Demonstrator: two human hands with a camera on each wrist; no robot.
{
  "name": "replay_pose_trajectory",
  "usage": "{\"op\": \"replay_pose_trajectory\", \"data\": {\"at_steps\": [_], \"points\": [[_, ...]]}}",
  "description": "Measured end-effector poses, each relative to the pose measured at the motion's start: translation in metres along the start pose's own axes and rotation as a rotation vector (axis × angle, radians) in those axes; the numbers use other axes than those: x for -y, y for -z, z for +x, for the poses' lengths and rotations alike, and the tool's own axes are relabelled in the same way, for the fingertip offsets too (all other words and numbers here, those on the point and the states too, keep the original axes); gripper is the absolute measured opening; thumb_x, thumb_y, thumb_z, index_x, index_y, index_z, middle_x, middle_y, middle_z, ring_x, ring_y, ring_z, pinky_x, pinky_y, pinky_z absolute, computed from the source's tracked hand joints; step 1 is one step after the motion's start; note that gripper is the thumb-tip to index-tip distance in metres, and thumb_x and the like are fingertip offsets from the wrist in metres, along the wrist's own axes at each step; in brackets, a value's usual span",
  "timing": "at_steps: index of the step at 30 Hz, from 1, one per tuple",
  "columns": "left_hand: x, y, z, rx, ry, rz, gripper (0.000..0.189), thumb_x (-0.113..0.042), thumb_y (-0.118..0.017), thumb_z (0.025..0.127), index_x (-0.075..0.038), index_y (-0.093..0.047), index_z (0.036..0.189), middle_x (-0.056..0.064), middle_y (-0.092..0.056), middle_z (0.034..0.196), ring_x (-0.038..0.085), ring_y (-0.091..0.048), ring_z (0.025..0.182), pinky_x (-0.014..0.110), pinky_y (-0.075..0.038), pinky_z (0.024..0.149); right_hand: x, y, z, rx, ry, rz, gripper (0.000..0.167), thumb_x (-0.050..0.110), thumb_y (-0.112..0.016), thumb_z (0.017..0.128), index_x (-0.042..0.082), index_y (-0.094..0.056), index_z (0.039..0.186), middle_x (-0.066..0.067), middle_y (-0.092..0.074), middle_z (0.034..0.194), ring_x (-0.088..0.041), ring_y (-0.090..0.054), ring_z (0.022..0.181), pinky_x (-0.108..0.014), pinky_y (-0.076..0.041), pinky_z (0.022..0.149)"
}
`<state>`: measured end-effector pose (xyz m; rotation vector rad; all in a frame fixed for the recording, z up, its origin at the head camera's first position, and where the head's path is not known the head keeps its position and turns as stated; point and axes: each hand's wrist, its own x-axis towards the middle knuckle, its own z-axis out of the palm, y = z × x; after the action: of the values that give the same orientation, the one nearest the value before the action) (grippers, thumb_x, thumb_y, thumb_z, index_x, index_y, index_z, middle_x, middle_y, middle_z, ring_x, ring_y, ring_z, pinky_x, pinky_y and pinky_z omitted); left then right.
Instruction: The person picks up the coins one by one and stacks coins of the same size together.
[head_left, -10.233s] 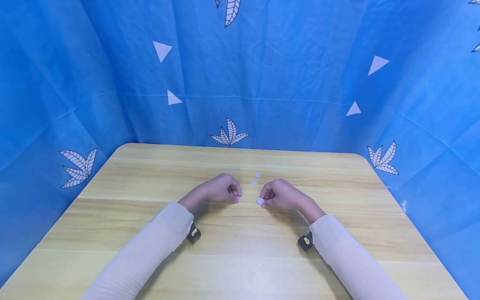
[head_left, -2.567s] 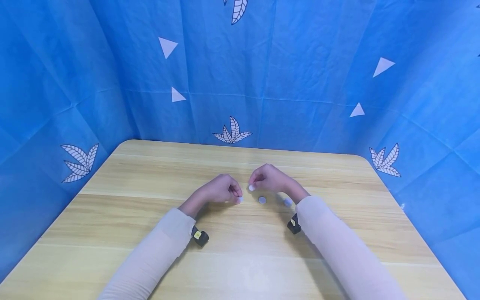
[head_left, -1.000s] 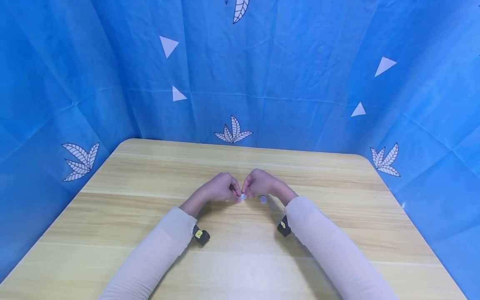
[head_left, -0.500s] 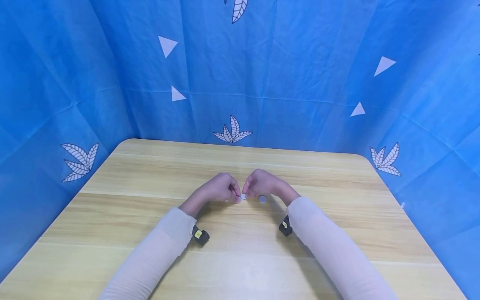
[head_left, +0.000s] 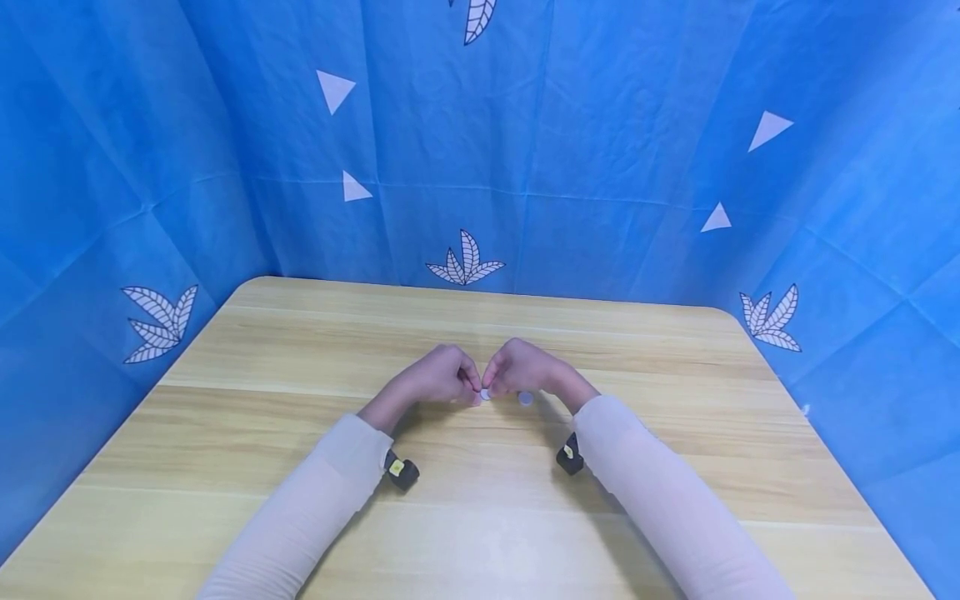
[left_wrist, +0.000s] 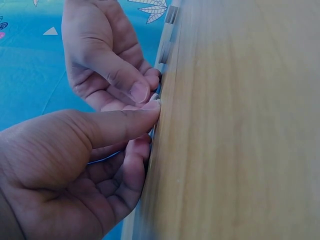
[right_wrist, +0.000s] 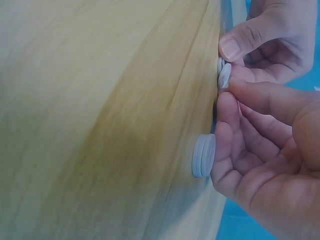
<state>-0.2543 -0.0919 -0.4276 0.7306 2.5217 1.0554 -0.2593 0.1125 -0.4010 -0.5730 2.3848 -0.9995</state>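
My left hand [head_left: 446, 375] holds small white round discs [right_wrist: 220, 64] at the tabletop between thumb and fingers, with only their edges showing. Right against it, my right hand [head_left: 521, 367] pinches another white disc [right_wrist: 225, 75], tilted over the ones under the left thumb. In the left wrist view both hands' fingertips meet at this spot, the left thumb [left_wrist: 125, 122] covering most of the discs. Beside the right hand's curled fingers stands a stack of three white discs [right_wrist: 203, 155], also visible in the head view as one pale circle [head_left: 526, 398].
A second small stack [left_wrist: 171, 15] stands farther along the table in the left wrist view; the right arm hides it in the head view. The light wooden table [head_left: 480, 517] has a blue patterned curtain [head_left: 600, 125] behind and at both sides. Each wrist carries a black camera [head_left: 402, 473].
Over the last few seconds my right hand brought a disc from farther back to the left hand's fingertips. Two loose discs at the back are gone from there. Lately both hands barely move.
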Motion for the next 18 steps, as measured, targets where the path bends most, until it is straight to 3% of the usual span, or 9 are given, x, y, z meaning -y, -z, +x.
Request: {"op": "replay_pose_trajectory", "data": {"at_steps": [10, 18], "points": [[0.0007, 0.0001, 0.0013, 0.004, 0.002, 0.011, 0.012, -0.007, -0.086, 0.080, -0.011, -0.075, 0.083, -0.001, -0.069, 0.076, 0.015, -0.062, 0.070, 0.028, -0.054, 0.068, -0.0020, 0.0013, -0.0012, -0.002, -0.039, 0.055, 0.015, -0.002, -0.073, 0.086, 0.002, -0.075, 0.100, -0.004, -0.074, 0.088, -0.016, -0.063, 0.076, -0.029, -0.055, 0.071], [0.0005, -0.0004, 0.0021, -0.001, 0.002, 0.029, 0.012, -0.007, -0.086, 0.080, -0.012, -0.075, 0.082, -0.002, -0.069, 0.076, 0.015, -0.063, 0.071, 0.028, -0.055, 0.069, -0.0014, 0.0011, -0.0015, -0.003, -0.019, -0.065, 0.014, 0.000, -0.082, 0.082, 0.004, -0.074, 0.093, 0.000, -0.074, 0.085, -0.015, -0.067, 0.079, -0.029, -0.056, 0.078]]}}
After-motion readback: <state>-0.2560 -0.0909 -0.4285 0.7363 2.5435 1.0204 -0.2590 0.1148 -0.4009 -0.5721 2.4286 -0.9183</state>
